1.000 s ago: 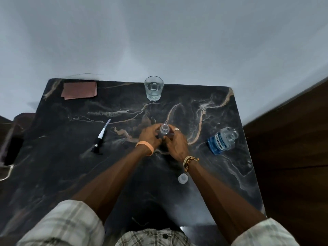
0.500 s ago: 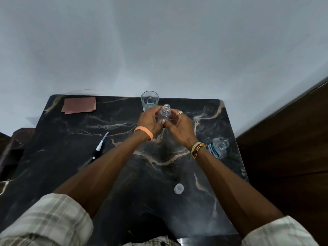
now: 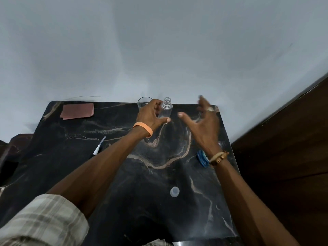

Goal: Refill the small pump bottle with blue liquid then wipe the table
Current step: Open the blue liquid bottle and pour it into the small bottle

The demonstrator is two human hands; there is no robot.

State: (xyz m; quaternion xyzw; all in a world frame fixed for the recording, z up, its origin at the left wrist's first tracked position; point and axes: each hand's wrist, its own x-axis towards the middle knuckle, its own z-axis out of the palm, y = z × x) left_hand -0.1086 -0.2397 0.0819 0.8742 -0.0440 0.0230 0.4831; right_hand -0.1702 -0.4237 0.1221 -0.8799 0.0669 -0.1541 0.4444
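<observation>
The dark marble bench point(image 3: 106, 174) carries everything. The left hand point(image 3: 150, 116) grips the small pump bottle point(image 3: 165, 110), uncapped and seemingly empty, aloft at 12 o'clock; the right hand point(image 3: 204, 125) hangs spread and empty. Filling looks about to start: the next move calls for fetching the blue bottle point(image 3: 203, 158) at 3 o'clock, half-hidden under the right wrist. Glass point(image 3: 142, 102), cloth point(image 3: 77, 110), pump head point(image 3: 99, 148) and cap point(image 3: 174, 191) lie clear.

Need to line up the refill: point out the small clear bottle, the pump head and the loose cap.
small clear bottle point(image 3: 165, 111): head view, on its clear body below the open neck.
pump head point(image 3: 97, 150): head view, on the white collar under the tube.
loose cap point(image 3: 174, 191): head view, on its top face.
</observation>
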